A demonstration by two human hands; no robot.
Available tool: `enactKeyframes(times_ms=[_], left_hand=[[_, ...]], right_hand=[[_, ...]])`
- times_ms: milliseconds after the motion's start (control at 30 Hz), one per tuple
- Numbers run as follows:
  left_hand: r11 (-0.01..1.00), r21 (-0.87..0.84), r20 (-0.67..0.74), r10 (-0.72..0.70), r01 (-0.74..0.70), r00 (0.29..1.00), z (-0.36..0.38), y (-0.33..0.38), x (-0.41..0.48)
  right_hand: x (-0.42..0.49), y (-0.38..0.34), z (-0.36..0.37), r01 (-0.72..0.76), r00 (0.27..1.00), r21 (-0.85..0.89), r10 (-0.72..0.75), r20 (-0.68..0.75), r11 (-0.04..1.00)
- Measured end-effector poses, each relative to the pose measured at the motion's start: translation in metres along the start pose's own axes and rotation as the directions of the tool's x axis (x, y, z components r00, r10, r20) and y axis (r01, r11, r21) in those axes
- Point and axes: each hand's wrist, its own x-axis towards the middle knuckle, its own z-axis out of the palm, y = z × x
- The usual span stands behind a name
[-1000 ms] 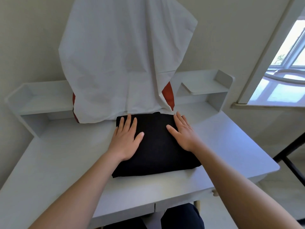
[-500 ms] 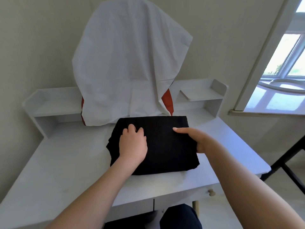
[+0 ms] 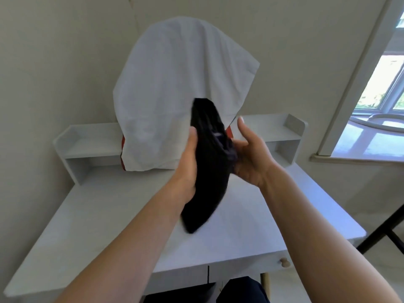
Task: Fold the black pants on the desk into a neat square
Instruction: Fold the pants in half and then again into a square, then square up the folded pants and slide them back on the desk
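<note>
The folded black pants [image 3: 209,171] are lifted off the white desk [image 3: 105,215] and stand almost on edge in the air, blurred by motion. My left hand [image 3: 188,169] grips the bundle from its left side, thumb on the near face. My right hand [image 3: 249,154] holds the right side, palm against the cloth and fingers behind it, thumb pointing up.
A white cloth [image 3: 179,88] drapes over a red object [image 3: 123,147] at the back of the desk. Raised shelf units [image 3: 282,132] line the desk's rear edge. A drawer knob [image 3: 284,261] shows at the front right. A window [image 3: 380,88] lies to the right.
The folded pants lay flat on the desk under both hands; now both hands have picked the bundle up and turned it on edge above the desk. The camera has tilted upward.
</note>
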Motion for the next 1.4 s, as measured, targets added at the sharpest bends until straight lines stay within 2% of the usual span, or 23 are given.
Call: enactKeyframes(times_ms=[67, 167, 267, 367, 500, 567, 700, 767, 833, 900, 933, 967, 1000, 1067, 1133, 1267, 1333, 1400], left_hand=[[0.981, -0.193, 0.049, 0.036, -0.025, 0.998, -0.004, 0.009, -0.003], [0.914, -0.404, 0.074, -0.002, 0.032, 0.997, -0.018, 0.008, -0.008], [0.871, -0.486, 0.025, -0.075, 0.078, 0.997, -0.035, -0.007, -0.008], [0.883, -0.456, -0.014, -0.135, 0.114, 0.991, -0.052, -0.013, -0.013], [0.937, -0.311, -0.176, -0.222, 0.160, 0.959, -0.081, -0.008, -0.020], [0.957, -0.197, -0.297, -0.265, 0.213, 0.917, -0.096, -0.004, -0.021], [0.922, 0.069, -0.521, -0.293, 0.382, 0.802, -0.126, 0.001, -0.020], [0.863, 0.252, -0.579, -0.228, 0.438, 0.783, -0.135, -0.002, -0.016], [0.815, 0.403, -0.593, -0.114, 0.416, 0.797, -0.139, -0.006, -0.009], [0.697, 0.634, -0.559, 0.115, 0.334, 0.821, -0.139, -0.011, 0.000], [0.593, 0.753, -0.503, 0.241, 0.284, 0.830, -0.137, -0.013, 0.004], [0.506, 0.830, -0.436, 0.330, 0.233, 0.837, -0.131, -0.014, 0.007], [0.451, 0.872, -0.375, 0.360, 0.192, 0.854, -0.125, -0.015, 0.010], [0.387, 0.905, -0.312, 0.326, 0.175, 0.892, -0.115, -0.019, 0.019], [0.311, 0.923, -0.317, 0.287, 0.225, 0.904, -0.112, -0.023, 0.029], [0.252, 0.903, -0.408, 0.252, 0.347, 0.877, -0.117, -0.028, 0.046], [0.253, 0.906, -0.401, 0.253, 0.340, 0.880, -0.117, -0.028, 0.046], [0.305, 0.907, -0.375, 0.276, 0.289, 0.885, -0.119, -0.029, 0.043]], right_hand=[[0.001, -0.013, 0.012, 0.074, 0.997, -0.069, -0.073, 0.014, 0.995], [0.001, -0.021, 0.031, 0.102, 0.994, -0.256, -0.108, -0.008, 0.961], [0.004, -0.005, 0.045, 0.044, 0.997, -0.443, -0.069, -0.041, 0.895], [0.006, 0.020, 0.055, 0.037, 0.998, -0.444, -0.059, -0.035, 0.895], [0.014, 0.057, 0.079, 0.207, 0.973, -0.560, -0.228, 0.033, 0.802], [0.017, 0.076, 0.089, 0.243, 0.964, -0.599, -0.257, 0.064, 0.763], [0.021, 0.090, 0.085, 0.241, 0.969, -0.536, -0.229, 0.090, 0.809], [0.025, 0.086, 0.070, 0.227, 0.965, -0.536, -0.262, 0.012, 0.813], [0.028, 0.081, 0.051, 0.186, 0.918, -0.639, -0.364, -0.158, 0.747], [0.029, 0.078, 0.029, 0.097, 0.819, -0.712, -0.463, -0.340, 0.695], [0.030, 0.078, 0.016, 0.032, 0.784, -0.725, -0.468, -0.409, 0.688], [0.031, 0.077, 0.007, -0.049, 0.777, -0.717, -0.425, -0.464, 0.695], [0.033, 0.076, -0.002, -0.131, 0.795, -0.689, -0.340, -0.502, 0.713], [0.037, 0.075, -0.012, -0.244, 0.843, -0.621, -0.154, -0.515, 0.745], [0.037, 0.073, -0.014, -0.257, 0.863, -0.600, -0.099, -0.495, 0.758], [0.046, 0.075, -0.015, -0.223, 0.866, -0.605, -0.130, -0.484, 0.765], [0.052, 0.076, -0.013, -0.188, 0.862, -0.617, -0.173, -0.477, 0.764], [0.057, 0.077, -0.013, -0.134, 0.847, -0.646, -0.252, -0.468, 0.751]])
